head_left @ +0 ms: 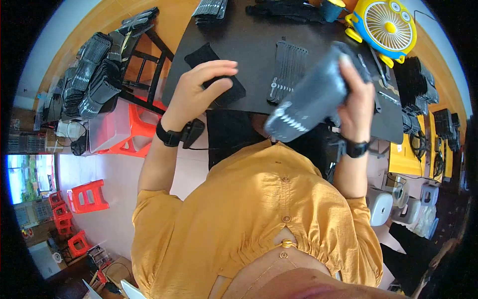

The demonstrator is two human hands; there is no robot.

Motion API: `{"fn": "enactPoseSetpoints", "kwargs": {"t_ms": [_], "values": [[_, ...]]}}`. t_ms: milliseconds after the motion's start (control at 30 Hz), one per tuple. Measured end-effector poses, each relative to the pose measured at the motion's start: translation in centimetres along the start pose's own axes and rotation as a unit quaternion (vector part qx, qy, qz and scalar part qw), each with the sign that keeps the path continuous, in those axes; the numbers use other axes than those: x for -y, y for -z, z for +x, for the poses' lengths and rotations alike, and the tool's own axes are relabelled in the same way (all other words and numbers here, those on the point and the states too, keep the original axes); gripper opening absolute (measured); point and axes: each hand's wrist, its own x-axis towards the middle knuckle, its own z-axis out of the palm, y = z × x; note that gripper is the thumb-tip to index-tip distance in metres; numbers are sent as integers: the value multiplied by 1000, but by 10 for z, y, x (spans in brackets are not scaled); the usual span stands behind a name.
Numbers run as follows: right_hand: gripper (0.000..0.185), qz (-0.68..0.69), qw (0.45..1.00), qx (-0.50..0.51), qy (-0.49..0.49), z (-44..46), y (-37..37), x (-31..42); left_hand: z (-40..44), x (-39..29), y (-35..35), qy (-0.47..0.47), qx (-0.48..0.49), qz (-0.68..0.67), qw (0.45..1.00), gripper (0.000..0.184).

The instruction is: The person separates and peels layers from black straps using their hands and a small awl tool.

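In my head view, my right hand [357, 99] grips a packet [308, 94] over the dark table's [254, 50] near edge. Its long axis slants, white-marked end left and toward my body, the other right and away; it looks dark grey, glossy, blurred. My left hand [203, 87], half open, holds nothing over black cloth [231, 94]; I cannot tell whether they touch

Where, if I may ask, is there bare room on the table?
Tabletop is bare between the black cloth by the left hand and the fanned grey strips, and beyond the cloth toward the grey stack. It is crowded at right, with the held pack and yellow-blue fan.
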Motion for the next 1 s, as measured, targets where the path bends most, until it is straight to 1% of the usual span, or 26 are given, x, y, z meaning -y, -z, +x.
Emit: {"fn": "enactPoseSetpoints", "kwargs": {"t_ms": [33,67,100,133,200,233,267,300,333,400,467,500,533,600,633,667,700,733,767,800,833,867,933,967,1000], "values": [[24,-32,999,22,9,-1,-19,-3,8,-16,-6,80,-4,-167,983,36],[24,-25,998,45,-39,-3,-33,-5,15,-28,-15,157,-7,-329,931,33],[22,-42,996,51,-53,-3,-46,-10,24,-37,-27,155,2,-372,915,34],[22,-37,995,74,-59,0,-53,-19,29,-56,-33,171,11,-363,916,34],[24,14,992,105,-62,2,-57,-28,37,-56,-47,202,-12,-391,898,29],[26,2,990,106,-95,-1,-58,-22,38,-55,-48,201,-13,-391,898,29],[26,2,990,106,-96,-1,-52,-23,39,-53,-49,209,-39,-430,877,25],[27,14,982,146,-118,-1,-44,-24,40,-50,-50,217,-66,-467,855,21],[27,27,972,185,-141,-2,-40,-25,41,-48,-52,218,-66,-468,854,21],[26,6,976,168,-138,-8,-42,-35,43,-43,-57,208,-116,-510,827,20],[29,30,963,208,-169,-9,-36,-41,44,-36,-63,198,-124,-529,816,21],[33,31,963,200,-178,-10,-38,-42,45,-36,-64,198,-127,-566,790,21],[33,31,963,199,-177,-9,-37,-43,46,-36,-65,197,-130,-603,762,21],[29,78,956,207,-195,-8,-36,-46,46,-32,-69,196,-135,-604,761,22],[29,78,955,207,-195,-9,-38,-43,46,-31,-71,195,-141,-605,759,22],[24,38,959,207,-187,-11,-40,-38,47,-32,-72,195,-141,-605,759,22],[19,-3,962,207,-179,-13,-42,-34,47,-34,-73,192,-170,-590,766,23],[19,-3,961,209,-179,-15,-42,-34,48,-35,-74,188,-200,-574,772,23],[15,-82,965,204,-142,-16,-44,-36,48,-37,-76,189,-204,-571,773,23],[14,-158,962,199,-103,-17,-45,-38,46,-39,-77,186,-203,-528,803,24],[15,-158,967,174,-103,-17,-43,-43,43,-42,-73,183,-202,-483,832,25],[13,-178,968,155,-88,-17,-42,-38,33,-48,-63,239,-138,-445,852,22],[12,-147,978,120,-91,-9,-25,-45,23,-36,-35,289,-49,-405,866,26],[12,-88,984,116,-101,-8,-22,-42,20,-16,-22,283,-71,-307,906,30],[13,-29,987,110,-112,-8,-21,-33,19,-2,-5,297,-114,-195,928,33]]}}
